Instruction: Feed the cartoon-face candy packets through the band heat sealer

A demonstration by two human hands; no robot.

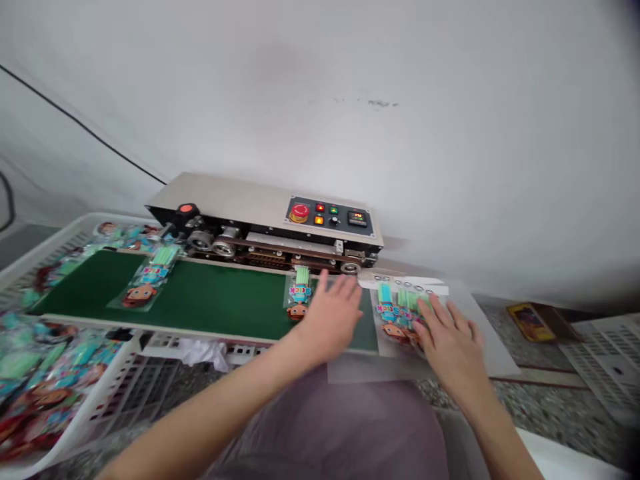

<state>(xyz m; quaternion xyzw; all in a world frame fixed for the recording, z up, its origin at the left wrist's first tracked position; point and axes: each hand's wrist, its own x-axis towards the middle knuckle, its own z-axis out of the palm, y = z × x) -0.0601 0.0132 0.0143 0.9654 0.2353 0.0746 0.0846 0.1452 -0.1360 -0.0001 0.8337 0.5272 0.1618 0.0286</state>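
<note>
Left hand (330,320), grip wide, lies flat on a packet (301,290) at the right end of the green belt (215,300), right hand (450,340) likewise spread over a stack of packets (393,310) just past it; light, floppy, slick film, likely best pinched by an edge

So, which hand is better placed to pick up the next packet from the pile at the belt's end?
Probably the right hand: its fingertips lie on the pile of packets. The left hand is flat on the green belt, beside a single packet.
</note>
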